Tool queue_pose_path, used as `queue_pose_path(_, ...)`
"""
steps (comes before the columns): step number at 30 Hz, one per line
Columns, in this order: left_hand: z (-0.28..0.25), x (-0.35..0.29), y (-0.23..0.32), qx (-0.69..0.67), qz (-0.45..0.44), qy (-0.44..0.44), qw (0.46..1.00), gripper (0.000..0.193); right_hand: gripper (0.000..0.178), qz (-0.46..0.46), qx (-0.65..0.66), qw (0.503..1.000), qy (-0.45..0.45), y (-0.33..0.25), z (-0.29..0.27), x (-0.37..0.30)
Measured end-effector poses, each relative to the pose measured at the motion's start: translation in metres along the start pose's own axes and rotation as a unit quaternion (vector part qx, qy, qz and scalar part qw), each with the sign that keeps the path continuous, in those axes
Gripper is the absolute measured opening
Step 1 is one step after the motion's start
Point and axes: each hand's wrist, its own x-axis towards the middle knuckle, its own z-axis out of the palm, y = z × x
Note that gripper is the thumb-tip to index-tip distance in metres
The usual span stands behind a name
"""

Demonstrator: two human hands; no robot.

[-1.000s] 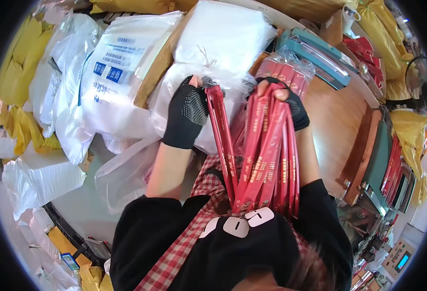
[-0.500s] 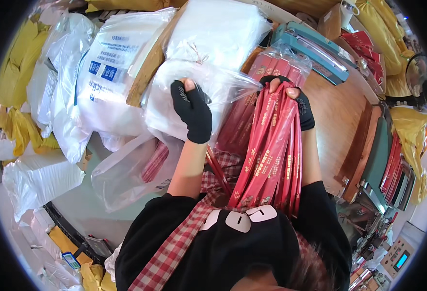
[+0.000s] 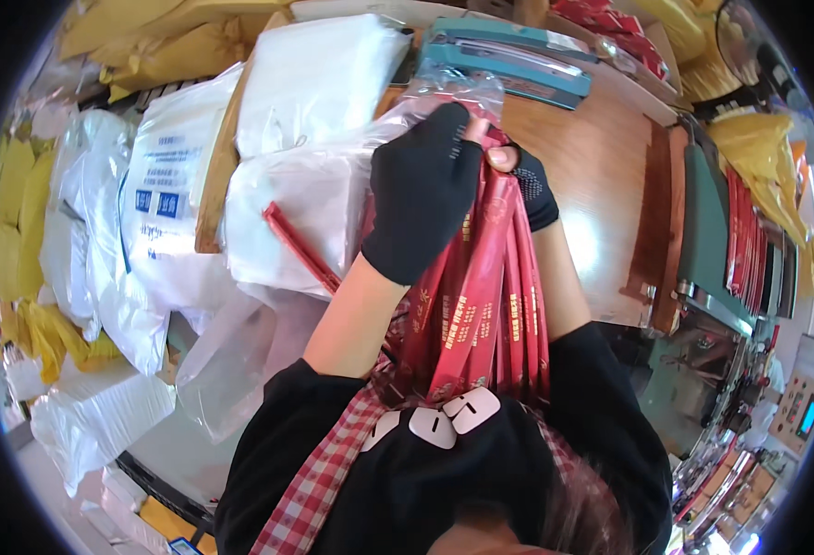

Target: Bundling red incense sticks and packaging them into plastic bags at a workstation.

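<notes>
My right hand [image 3: 532, 190], in a black fingerless glove, grips the top of a bundle of long narrow red packets [image 3: 481, 305] with gold print. The bundle hangs down in front of my chest, its lower ends spread. My left hand [image 3: 425, 199], gloved alike, is closed at the same top end, thumb beside the right thumb; the back of the hand hides most of its fingers. A loose red packet [image 3: 298, 245] slants out beside my left forearm, over a stack of clear plastic bags [image 3: 282, 199]. More clear plastic shows behind my hands.
A teal bag sealer [image 3: 508, 60] stands at the back of the wooden table [image 3: 582, 213]. Another teal machine [image 3: 707, 222] is at the right, with red packets beyond it. White plastic sacks [image 3: 162, 203] fill the left side. A clear bag [image 3: 226, 370] hangs at the near left.
My left hand has let go of the stretched clear plastic and moved right to the bundle's top. The view has shifted, and the loose red packet now shows more fully.
</notes>
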Motion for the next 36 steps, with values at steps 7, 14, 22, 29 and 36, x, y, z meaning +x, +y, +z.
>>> queue_pose_path(7,0.036,-0.022,0.035,0.126,0.257,-0.176,0.942,0.012,0.039,-0.195,-0.064,0.975,-0.088,-0.014,-0.029,-0.035)
queue_pose_path(14,0.131,-0.032,0.007,0.196,0.199,-0.167,0.946,0.008,0.021,-0.232,-0.225,0.915,0.239,0.001,-0.098,-0.061)
queue_pose_path(22,0.127,-0.097,0.01,0.159,0.141,-0.263,0.941,0.009,0.029,-0.115,0.084,0.949,0.28,0.04,-0.151,-0.13)
queue_pose_path(29,0.101,-0.085,0.024,0.189,0.219,-0.181,0.94,0.008,0.038,-0.077,0.059,0.954,0.283,0.047,-0.155,-0.131)
queue_pose_path(36,0.07,-0.106,0.0,0.151,0.2,-0.226,0.941,0.019,0.042,-0.046,0.064,0.933,0.351,0.027,-0.072,-0.105)
